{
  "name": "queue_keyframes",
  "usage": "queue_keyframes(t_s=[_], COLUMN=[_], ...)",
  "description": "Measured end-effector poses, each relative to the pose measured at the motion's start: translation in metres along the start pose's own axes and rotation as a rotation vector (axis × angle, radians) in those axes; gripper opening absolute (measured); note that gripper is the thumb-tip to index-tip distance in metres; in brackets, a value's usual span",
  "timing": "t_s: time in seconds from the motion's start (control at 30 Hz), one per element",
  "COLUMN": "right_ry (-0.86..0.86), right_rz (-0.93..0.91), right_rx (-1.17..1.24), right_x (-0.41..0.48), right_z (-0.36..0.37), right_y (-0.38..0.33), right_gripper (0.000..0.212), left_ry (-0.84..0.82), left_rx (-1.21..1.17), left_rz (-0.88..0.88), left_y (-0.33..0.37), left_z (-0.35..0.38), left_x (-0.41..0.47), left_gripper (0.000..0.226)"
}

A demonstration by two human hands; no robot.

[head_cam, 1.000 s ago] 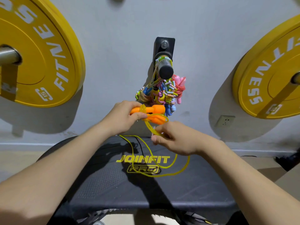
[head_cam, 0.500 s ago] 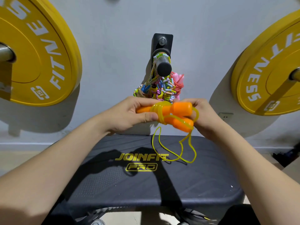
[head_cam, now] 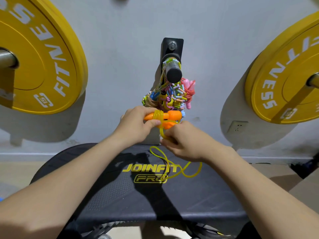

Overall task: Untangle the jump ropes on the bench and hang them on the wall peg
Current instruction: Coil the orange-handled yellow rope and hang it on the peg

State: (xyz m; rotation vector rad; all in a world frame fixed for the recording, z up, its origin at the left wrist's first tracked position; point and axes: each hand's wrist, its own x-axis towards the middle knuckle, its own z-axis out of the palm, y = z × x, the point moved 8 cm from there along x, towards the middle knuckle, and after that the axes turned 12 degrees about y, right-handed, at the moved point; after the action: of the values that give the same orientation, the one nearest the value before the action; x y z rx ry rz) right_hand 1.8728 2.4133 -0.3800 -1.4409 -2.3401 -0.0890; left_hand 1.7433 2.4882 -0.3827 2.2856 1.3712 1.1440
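Note:
My left hand (head_cam: 136,125) grips two orange jump-rope handles (head_cam: 170,116) with yellow cord coiled round them, held just below the wall peg (head_cam: 173,73). My right hand (head_cam: 186,141) pinches the yellow cord (head_cam: 174,165) beneath the handles. The rest of the cord hangs in loose loops down to the black bench (head_cam: 138,195). Several other ropes (head_cam: 170,98), beaded and pink, hang bundled from the peg.
Two large yellow weight plates (head_cam: 39,66) (head_cam: 284,78) on steel bars flank the peg to the left and right. A wall socket (head_cam: 237,126) sits low on the right. Pale floor shows on both sides of the bench.
My right hand has let go of the handle ends and dropped below them onto the cord. The hanging loops have swung lower over the bench. The handles stay in my left hand.

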Motion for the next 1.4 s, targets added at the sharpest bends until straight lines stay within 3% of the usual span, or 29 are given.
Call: queue_keyframes(t_s=[0.1,0.17,0.27,0.37,0.47,0.57,0.67,0.73,0.8,0.87,0.9,1.07,1.17,1.27,1.4], right_ry=[0.172,0.333,0.418,0.487,0.448,0.190,-0.113,-0.186,-0.100,0.018,0.077,0.358,0.474,0.532,0.459], right_rz=[0.042,0.164,0.271,0.385,0.401,0.558,0.664,0.582,0.333,0.041,-0.016,0.074,0.145,0.279,0.465], right_rx=[-0.094,0.011,0.268,0.594,0.814,0.884,0.892,0.821,0.587,0.248,0.142,-0.120,-0.049,0.210,0.578], right_x=[0.000,-0.002,-0.008,-0.015,-0.015,-0.014,-0.019,-0.016,-0.005,0.002,0.004,0.008,0.004,0.002,0.003], right_z=[-0.019,-0.035,-0.041,-0.043,-0.036,-0.004,0.028,0.030,0.016,0.004,-0.001,-0.037,-0.047,-0.048,-0.037], right_y=[0.016,0.036,0.059,0.078,0.087,0.085,0.068,0.046,0.019,-0.008,-0.013,0.012,0.029,0.048,0.066], right_gripper=[0.040,0.031,0.027,0.025,0.013,0.020,0.047,0.047,0.043,0.044,0.043,0.033,0.035,0.033,0.037], left_ry=[-0.232,-0.385,-0.536,-0.577,-0.403,-0.172,0.089,0.219,0.236,0.182,0.145,-0.132,-0.312,-0.388,-0.497], left_rx=[0.239,0.284,0.014,-0.422,-0.613,-0.682,-0.701,-0.584,-0.280,-0.054,0.001,0.034,-0.030,-0.237,-0.407], left_rz=[0.075,0.132,0.223,0.123,0.070,-0.018,-0.194,-0.295,-0.256,-0.172,-0.137,0.084,0.178,0.126,0.073], left_y=[-0.001,0.002,0.019,0.032,0.037,0.032,0.012,-0.004,-0.013,-0.010,-0.005,0.011,0.011,0.012,0.015], left_z=[0.013,0.022,0.032,0.027,0.015,0.004,-0.008,-0.016,-0.022,-0.023,-0.022,-0.005,0.007,0.011,0.013], left_x=[-0.008,-0.017,-0.029,-0.030,-0.018,-0.008,0.001,0.004,0.005,0.004,0.003,-0.002,-0.008,-0.013,-0.017], left_gripper=[0.025,0.030,0.028,0.030,0.039,0.034,0.025,0.019,0.017,0.021,0.025,0.024,0.032,0.031,0.038])
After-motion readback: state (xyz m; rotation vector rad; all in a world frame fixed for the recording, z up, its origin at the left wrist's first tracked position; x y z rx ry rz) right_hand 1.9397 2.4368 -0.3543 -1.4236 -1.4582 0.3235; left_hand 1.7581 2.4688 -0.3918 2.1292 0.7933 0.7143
